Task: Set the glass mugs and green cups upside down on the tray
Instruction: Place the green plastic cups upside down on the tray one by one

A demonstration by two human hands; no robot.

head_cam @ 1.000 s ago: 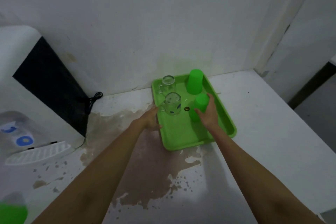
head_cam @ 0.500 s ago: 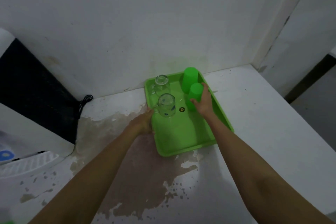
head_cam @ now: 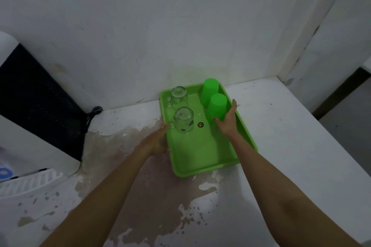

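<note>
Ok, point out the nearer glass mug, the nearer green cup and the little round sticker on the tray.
nearer glass mug (head_cam: 183,122), head view, on its clear side wall.
nearer green cup (head_cam: 217,106), head view, on its side wall.
round sticker (head_cam: 200,124), head view, on its middle.

Surface (head_cam: 281,126): white, speckled, with a broad brownish stain (head_cam: 140,186) across its left and middle.
Water dispenser (head_cam: 30,126): white and black, far left; ribbed white drip grille (head_cam: 26,183) in front.
Cord (head_cam: 93,114): black, coiled beside the dispenser, against the wall (head_cam: 140,26).

green tray (head_cam: 204,171), green cups (head_cam: 217,106), mug (head_cam: 183,120) — blue spots
</note>
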